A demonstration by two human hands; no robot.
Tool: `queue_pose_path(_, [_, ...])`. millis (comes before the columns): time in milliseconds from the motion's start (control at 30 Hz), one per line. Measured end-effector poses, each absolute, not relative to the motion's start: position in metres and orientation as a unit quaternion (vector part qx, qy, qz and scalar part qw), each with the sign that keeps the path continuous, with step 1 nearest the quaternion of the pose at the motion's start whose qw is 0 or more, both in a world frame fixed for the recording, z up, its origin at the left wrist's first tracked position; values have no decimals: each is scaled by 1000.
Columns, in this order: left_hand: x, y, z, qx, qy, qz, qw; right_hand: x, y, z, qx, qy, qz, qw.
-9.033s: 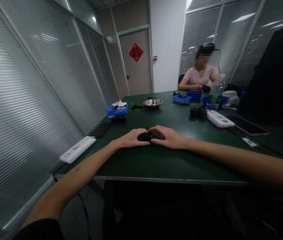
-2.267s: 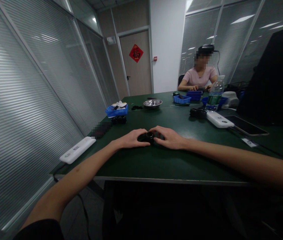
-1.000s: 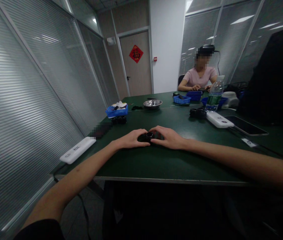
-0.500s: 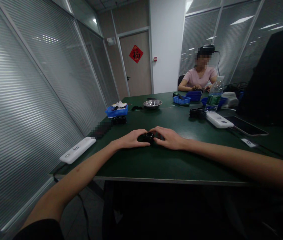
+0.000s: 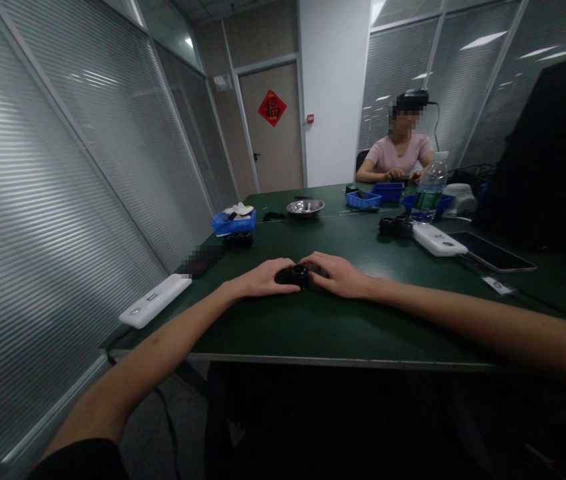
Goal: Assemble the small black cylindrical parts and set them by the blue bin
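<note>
Slatted grey blinds behind glass line the room, and a smooth dark green table (image 5: 343,327) fills the middle; near its centre a small black round part with a shiny ring on top (image 5: 299,274) is held between both hands, resting on the tabletop; the left hand (image 5: 264,279) is curled against its left side, fingers closed around it; the right hand (image 5: 339,275) is cupped over its right side, fingertips touching it. A flat white rectangular plastic block (image 5: 155,300) lies near the table's left edge; a blue plastic tray with white cloth (image 5: 233,220) is set farther back, a round metal bowl (image 5: 305,207) beyond it; a clear plastic bottle (image 5: 429,190) stands to the right, beside a dark flat phone (image 5: 493,251). At the far end a person in a pink shirt (image 5: 399,155) is seated.
</note>
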State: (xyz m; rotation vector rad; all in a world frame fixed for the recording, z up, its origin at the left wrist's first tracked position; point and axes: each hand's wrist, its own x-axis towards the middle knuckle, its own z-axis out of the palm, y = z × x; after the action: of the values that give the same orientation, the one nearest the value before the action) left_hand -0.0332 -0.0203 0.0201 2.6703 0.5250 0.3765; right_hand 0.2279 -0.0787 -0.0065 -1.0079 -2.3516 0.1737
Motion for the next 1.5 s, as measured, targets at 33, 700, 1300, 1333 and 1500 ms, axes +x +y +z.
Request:
queue_pose_path(33, [-33, -20, 20, 953, 188, 134, 195, 228, -78, -7, -377, -878, 64, 287])
queue_pose_path(700, [-32, -20, 21, 955, 181, 132, 194, 226, -84, -3, -379, -880, 61, 278])
queue_pose_path(1300, [-33, -19, 20, 948, 190, 134, 218, 229, -78, -8, -373, -876, 71, 296])
queue_pose_path(1333, [-33, -19, 20, 948, 190, 132, 219, 230, -78, -8, -373, -876, 71, 297])
queue_pose_path(1500, [-32, -19, 20, 949, 193, 127, 217, 230, -77, -8, -377, -875, 70, 295])
